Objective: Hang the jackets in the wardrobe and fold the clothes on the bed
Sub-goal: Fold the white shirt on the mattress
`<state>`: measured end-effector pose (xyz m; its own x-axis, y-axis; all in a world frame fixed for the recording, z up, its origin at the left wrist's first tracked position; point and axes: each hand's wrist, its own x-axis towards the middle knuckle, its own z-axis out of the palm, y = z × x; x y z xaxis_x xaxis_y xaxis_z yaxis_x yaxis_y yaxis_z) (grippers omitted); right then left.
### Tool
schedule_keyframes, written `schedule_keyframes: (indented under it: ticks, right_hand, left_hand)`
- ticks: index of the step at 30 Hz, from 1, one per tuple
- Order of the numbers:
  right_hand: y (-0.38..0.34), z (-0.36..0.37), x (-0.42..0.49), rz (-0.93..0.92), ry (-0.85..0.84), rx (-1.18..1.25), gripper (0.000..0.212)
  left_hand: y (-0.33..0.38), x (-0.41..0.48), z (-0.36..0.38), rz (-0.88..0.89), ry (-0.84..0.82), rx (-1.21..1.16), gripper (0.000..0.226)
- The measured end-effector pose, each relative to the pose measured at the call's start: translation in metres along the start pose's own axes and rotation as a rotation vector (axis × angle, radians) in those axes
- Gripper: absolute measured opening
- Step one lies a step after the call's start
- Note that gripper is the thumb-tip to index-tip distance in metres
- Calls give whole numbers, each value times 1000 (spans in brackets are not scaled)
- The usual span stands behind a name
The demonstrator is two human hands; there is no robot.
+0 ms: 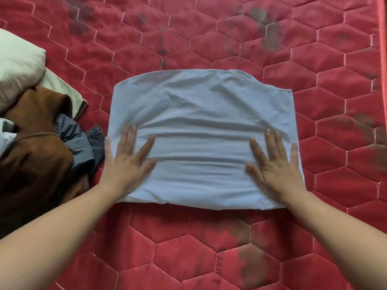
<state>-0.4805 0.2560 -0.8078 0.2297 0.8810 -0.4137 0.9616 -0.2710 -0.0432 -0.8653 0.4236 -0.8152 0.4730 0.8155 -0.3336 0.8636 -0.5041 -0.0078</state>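
Note:
A white garment (201, 114), folded into a rough rectangle, lies flat in the middle of the red quilted bed (188, 248). My left hand (127, 162) presses flat on its near left part, fingers straight and spread. My right hand (274, 164) presses flat on its near right part in the same way. Horizontal creases run across the cloth between the two hands. A pile of unfolded clothes sits at the left: a brown garment (35, 151) with a grey-blue garment (81, 143) lying on it, right beside my left hand.
A white pillow (18, 68) lies at the far left, with a cream cloth (62, 88) under it. The bed's right edge (382, 49) shows at the top right. Dark stains mark the red cover in places.

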Motion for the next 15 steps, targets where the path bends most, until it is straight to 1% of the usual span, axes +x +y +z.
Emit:
schedule_keyframes:
  ticks: [2,4,5,6,8,9,11,13,15]
  right_hand:
    - [2,-2,2,-15,-33,17,76]
    - [-2,-5,5,-5,-42,21,77]
    - [-5,-6,4,8,-31,23,78]
    - [-9,-9,3,18,-5,33,80]
    - [-24,-17,4,-3,66,63,84]
    - [-36,-24,7,-42,88,71,87]
    - [-61,-35,20,-128,78,37,91]
    - [-77,-41,36,-163,-40,-4,95]
    - [-82,-41,45,-161,-143,8,97]
  left_hand:
    - [-13,0,-1,-26,-43,-35,73]
    - [-10,3,-3,-21,-47,-79,74]
    - [-6,0,-7,-44,-43,-139,76]
    - [-2,-3,-11,-98,-17,-231,80]
    - [3,-7,-23,-270,103,-450,88]
    - [3,-7,-31,-363,158,-566,91]
    - [2,-5,-46,-532,200,-782,93]
    - [-6,4,-56,-646,179,-996,79]
    - [-21,11,-59,-692,71,-1163,54]
